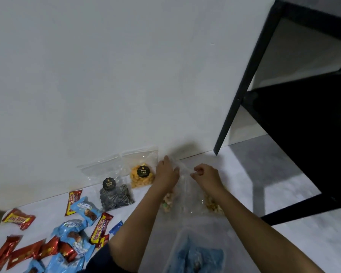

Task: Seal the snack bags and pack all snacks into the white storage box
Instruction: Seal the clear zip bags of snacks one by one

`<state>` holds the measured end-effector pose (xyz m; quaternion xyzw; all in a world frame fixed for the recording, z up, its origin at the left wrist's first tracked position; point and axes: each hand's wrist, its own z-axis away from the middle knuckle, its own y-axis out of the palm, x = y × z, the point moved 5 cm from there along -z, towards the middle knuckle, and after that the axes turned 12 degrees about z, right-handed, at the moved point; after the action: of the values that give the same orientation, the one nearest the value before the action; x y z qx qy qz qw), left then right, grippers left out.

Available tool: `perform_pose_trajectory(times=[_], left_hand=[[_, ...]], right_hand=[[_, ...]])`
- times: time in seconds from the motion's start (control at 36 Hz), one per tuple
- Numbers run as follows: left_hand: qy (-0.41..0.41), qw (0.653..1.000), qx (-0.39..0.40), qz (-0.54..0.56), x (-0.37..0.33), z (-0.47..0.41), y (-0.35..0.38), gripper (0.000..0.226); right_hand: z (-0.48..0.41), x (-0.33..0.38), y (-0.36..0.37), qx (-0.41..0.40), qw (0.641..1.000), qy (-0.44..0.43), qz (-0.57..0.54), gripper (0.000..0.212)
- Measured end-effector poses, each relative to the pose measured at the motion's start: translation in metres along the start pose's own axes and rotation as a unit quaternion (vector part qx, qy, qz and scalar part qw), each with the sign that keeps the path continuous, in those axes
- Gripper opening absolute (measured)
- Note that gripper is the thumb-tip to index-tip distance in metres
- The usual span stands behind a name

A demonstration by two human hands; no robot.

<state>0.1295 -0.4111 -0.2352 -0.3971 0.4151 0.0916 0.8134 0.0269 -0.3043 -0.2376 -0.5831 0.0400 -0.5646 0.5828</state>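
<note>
Clear snack bag (186, 192) stands on the floor (248, 174) against the wall (126, 75). Left hand (166, 172) and right hand (206, 175) pinch its top edge, fingers curled. Storage box (178, 236) lies just nearer, holding blue packets (200, 255).

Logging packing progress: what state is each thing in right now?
clear bag, held upright, seal unclear.
left hand, grips its top.
right hand, pinches its top.
orange snack bag, leans on wall.
dark spiral snack bag, leans on wall.
storage box, open, blue packets inside.
wrapped bars, loose on floor.
</note>
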Motion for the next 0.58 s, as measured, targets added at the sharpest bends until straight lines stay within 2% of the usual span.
perform_pose_trajectory(times=[0.08,0.19,0.31,0.36,0.44,0.58], left_hand=[[-0.023,0.999,-0.001,0.028,0.004,-0.003,0.003,0.053],[0.013,0.989,-0.072,0.125,0.006,0.006,-0.007,0.045],[0.057,0.954,-0.184,0.231,0.011,0.034,-0.026,0.025],[0.082,0.931,-0.21,0.286,0.014,0.05,-0.033,0.016],[0.106,0.905,-0.201,0.358,0.016,0.067,-0.042,0.007],[0.112,0.839,-0.173,0.503,0.02,0.086,-0.06,0.019]], right_hand=[[0.0,-0.001,-0.003,-0.025,1.0,-0.012,-0.004,0.023],[0.005,-0.007,-0.004,-0.031,0.997,-0.004,-0.076,0.011],[0.012,-0.006,-0.007,0.008,0.985,-0.021,-0.168,0.01],[0.018,0.002,-0.009,0.028,0.976,-0.045,-0.209,0.01],[0.028,0.017,-0.013,0.037,0.963,-0.074,-0.255,0.01],[0.044,0.043,-0.017,0.032,0.949,-0.121,-0.288,0.006]])
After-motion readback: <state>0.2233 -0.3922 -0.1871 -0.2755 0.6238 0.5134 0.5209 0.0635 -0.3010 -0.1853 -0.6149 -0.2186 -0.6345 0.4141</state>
